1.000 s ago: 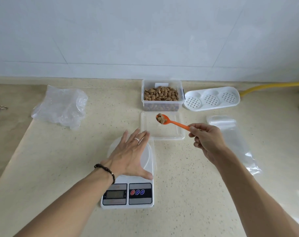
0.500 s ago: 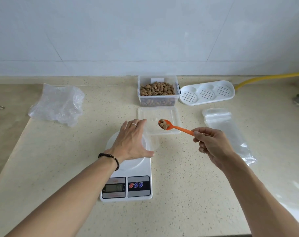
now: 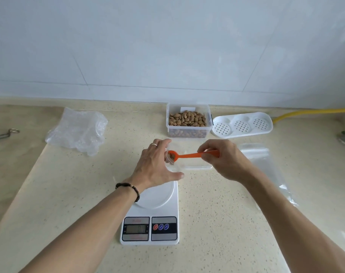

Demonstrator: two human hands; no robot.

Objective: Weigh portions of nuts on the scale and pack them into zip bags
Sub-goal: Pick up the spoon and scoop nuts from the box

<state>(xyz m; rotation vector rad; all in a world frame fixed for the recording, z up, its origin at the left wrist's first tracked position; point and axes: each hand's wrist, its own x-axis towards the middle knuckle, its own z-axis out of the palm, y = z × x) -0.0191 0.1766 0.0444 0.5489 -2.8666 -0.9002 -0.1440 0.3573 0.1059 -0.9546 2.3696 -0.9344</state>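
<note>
Evidently early: right hand (image 3: pixel 224 160) pinched the orange spoon (image 3: pixel 189 155) by its handle, tipping almonds (image 3: pixel 172 157) into a clear zip bag (image 3: pixel 170 162) that the left hand (image 3: pixel 157 164) curled around above the scale (image 3: pixel 153 211). Spare bags (image 3: pixel 264 166) lay flat and unfilled; the container (image 3: pixel 188 121) remained nearly full, so most portions seemed left.

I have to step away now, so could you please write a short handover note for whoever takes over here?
Left hand: holds a small clear bag open above the scale.
Right hand: pinches the orange spoon, its bowl of nuts at the bag's mouth.
Nut container: open, full, behind its lid. Spare zip bags: on the right.
Done: one spoonful scooped.
Left: tip it in, weigh, top up, seal. The display is unreadable.
</note>
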